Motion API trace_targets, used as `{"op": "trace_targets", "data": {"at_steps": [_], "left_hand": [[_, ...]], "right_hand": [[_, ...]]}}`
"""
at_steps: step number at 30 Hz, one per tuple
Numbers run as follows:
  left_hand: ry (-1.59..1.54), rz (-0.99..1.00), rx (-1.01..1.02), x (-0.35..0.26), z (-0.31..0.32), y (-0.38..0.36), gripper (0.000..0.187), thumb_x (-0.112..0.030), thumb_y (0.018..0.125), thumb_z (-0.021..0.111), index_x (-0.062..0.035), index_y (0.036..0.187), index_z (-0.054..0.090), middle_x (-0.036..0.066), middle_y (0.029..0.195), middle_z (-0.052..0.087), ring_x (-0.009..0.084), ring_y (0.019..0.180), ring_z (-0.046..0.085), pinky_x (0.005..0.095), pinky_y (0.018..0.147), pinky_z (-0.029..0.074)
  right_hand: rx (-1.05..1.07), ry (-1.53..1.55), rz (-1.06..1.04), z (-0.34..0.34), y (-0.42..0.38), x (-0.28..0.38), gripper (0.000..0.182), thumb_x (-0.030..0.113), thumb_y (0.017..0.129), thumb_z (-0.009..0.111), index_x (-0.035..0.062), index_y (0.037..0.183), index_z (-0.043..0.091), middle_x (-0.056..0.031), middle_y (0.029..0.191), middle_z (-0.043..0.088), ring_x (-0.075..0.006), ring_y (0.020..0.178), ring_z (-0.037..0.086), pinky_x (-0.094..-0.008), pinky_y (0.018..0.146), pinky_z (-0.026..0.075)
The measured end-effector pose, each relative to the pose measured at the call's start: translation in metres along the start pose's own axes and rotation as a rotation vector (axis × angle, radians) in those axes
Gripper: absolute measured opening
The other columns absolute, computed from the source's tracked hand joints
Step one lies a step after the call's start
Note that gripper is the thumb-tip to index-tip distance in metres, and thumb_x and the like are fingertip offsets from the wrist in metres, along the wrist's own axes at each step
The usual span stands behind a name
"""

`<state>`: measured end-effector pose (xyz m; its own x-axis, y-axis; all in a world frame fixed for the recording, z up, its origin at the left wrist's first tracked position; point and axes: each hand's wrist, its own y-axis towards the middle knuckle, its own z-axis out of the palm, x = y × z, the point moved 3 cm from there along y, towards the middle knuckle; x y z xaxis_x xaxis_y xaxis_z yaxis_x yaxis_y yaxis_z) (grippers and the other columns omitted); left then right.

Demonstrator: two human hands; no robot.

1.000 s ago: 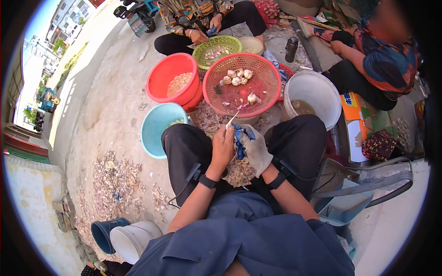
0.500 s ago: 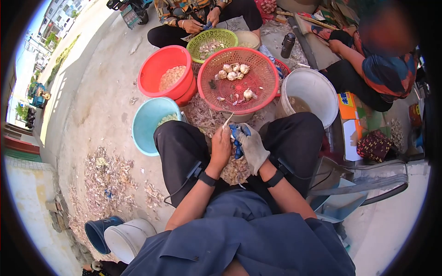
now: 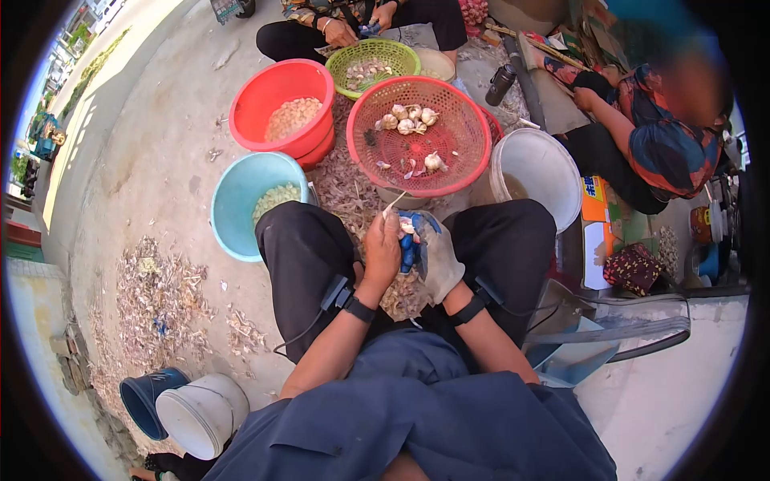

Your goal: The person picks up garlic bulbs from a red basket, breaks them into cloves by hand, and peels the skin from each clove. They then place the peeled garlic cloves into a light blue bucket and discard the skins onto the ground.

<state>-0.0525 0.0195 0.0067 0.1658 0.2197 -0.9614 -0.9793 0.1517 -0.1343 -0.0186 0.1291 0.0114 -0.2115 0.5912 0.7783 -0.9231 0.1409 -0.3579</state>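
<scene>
My bare left hand (image 3: pixel 381 250) is closed, and a pale, pointed garlic stalk (image 3: pixel 391 204) sticks up from its fingers. Against it, my right hand (image 3: pixel 439 260) wears a whitish glove with blue coverings on the fingers. Its fingers curl round pinkish-white garlic cloves (image 3: pixel 408 227), partly hidden by the blue coverings. Both hands meet between my knees, above a heap of garlic skins (image 3: pixel 406 298). Just beyond them stands a red colander (image 3: pixel 473 172) with several whole garlic bulbs (image 3: pixel 407 119) and some loose cloves inside.
Left of the colander are a light-blue basin (image 3: pixel 228 212) and a red tub (image 3: pixel 245 120), both holding peeled cloves. A white bucket (image 3: pixel 561 180) stands at right. A green basket (image 3: pixel 341 62) is near a person (image 3: pixel 353 24) opposite; another person (image 3: pixel 670 136) sits at right. Skins litter the ground.
My right hand has turned and its fingers have loosened a little, so more pinkish garlic shows. The left hand still holds the stalk. The whole view has shifted slightly.
</scene>
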Motion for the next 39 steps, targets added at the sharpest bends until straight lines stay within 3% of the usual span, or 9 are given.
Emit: {"op": "trace_targets", "data": {"at_steps": [7,9,12,15,19,24,27,33,39], "left_hand": [[-0.052,0.09,-0.017,0.016,-0.014,0.013,0.034,-0.032,0.111,0.047,-0.0015,0.101,0.059,0.002,0.082,0.06,0.0091,0.074,0.057,0.0271,0.066,0.047],[-0.099,0.036,0.004,0.014,-0.015,0.013,0.034,-0.032,0.111,0.046,-0.0018,0.103,0.059,0.001,0.081,0.059,0.0077,0.075,0.054,0.0266,0.065,0.045],[-0.115,-0.096,0.031,-0.005,-0.016,0.003,0.034,-0.032,0.111,0.046,-0.0021,0.1,0.058,0.0,0.08,0.056,0.0065,0.075,0.049,0.0269,0.065,0.042],[-0.08,0.044,-0.015,-0.004,-0.017,0.005,0.034,-0.033,0.111,0.047,-0.0033,0.097,0.056,-0.001,0.078,0.055,0.0067,0.069,0.049,0.0267,0.061,0.041],[0.033,0.147,-0.041,-0.008,-0.018,0.005,0.035,-0.034,0.11,0.05,-0.0047,0.092,0.055,-0.001,0.075,0.055,0.0057,0.065,0.048,0.0257,0.057,0.04],[-0.048,-0.077,0.08,-0.013,-0.02,0.0,0.037,-0.037,0.105,0.059,-0.005,0.088,0.057,-0.002,0.072,0.055,0.0058,0.061,0.049,0.0264,0.055,0.041],[-0.066,-0.002,0.052,-0.014,-0.016,0.001,0.036,-0.038,0.103,0.062,-0.0053,0.089,0.059,-0.002,0.071,0.057,0.006,0.056,0.05,0.0248,0.05,0.04],[-0.169,-0.135,0.233,-0.022,-0.01,-0.004,0.034,-0.04,0.105,0.059,-0.0061,0.105,0.063,-0.003,0.075,0.059,0.0047,0.056,0.051,0.022,0.047,0.043],[-0.148,-0.091,0.225,-0.008,-0.006,-0.008,0.035,-0.04,0.105,0.059,-0.006,0.098,0.057,0.0,0.073,0.059,0.0074,0.053,0.054,0.0241,0.047,0.044]], "right_hand": [[0.32,0.217,0.15,0.003,0.009,-0.002,0.028,0.023,0.107,0.047,0.0057,0.122,0.064,0.0017,0.096,0.066,-0.0069,0.079,0.063,-0.0212,0.068,0.052],[0.111,-0.005,0.058,0.002,0.014,-0.005,0.029,0.026,0.108,0.049,0.005,0.121,0.064,0.002,0.09,0.065,-0.0078,0.069,0.059,-0.0219,0.059,0.05],[-0.074,0.14,0.148,0.019,0.002,0.013,0.027,0.025,0.106,0.055,0.0046,0.12,0.066,0.0013,0.086,0.065,-0.0087,0.063,0.058,-0.0227,0.056,0.048],[-0.109,0.117,0.116,0.026,-0.006,0.02,0.025,0.021,0.102,0.062,0.0036,0.119,0.067,-0.0002,0.087,0.067,-0.0095,0.066,0.06,-0.0236,0.056,0.049],[-0.088,-0.046,0.074,0.019,-0.006,0.01,0.024,0.017,0.102,0.061,0.0028,0.121,0.064,-0.0043,0.096,0.071,-0.0117,0.072,0.067,-0.0259,0.059,0.055],[-0.055,-0.167,0.042,0.025,-0.012,0.02,0.026,0.011,0.098,0.066,0.0012,0.122,0.065,-0.0045,0.1,0.071,-0.0099,0.076,0.067,-0.0243,0.064,0.055],[0.002,-0.392,-0.044,0.031,-0.017,0.03,0.028,0.008,0.095,0.067,0.0003,0.122,0.066,-0.004,0.102,0.071,-0.0092,0.079,0.066,-0.0239,0.069,0.055],[-0.024,-0.267,-0.012,0.023,-0.024,0.031,0.032,0.001,0.09,0.064,-0.0014,0.123,0.067,-0.0053,0.103,0.07,-0.0109,0.084,0.066,-0.0257,0.073,0.056],[-0.023,-0.179,0.004,0.014,-0.032,0.022,0.035,0.0,0.09,0.063,-0.0021,0.124,0.066,-0.0066,0.104,0.07,-0.0122,0.084,0.067,-0.0259,0.072,0.057]]}}
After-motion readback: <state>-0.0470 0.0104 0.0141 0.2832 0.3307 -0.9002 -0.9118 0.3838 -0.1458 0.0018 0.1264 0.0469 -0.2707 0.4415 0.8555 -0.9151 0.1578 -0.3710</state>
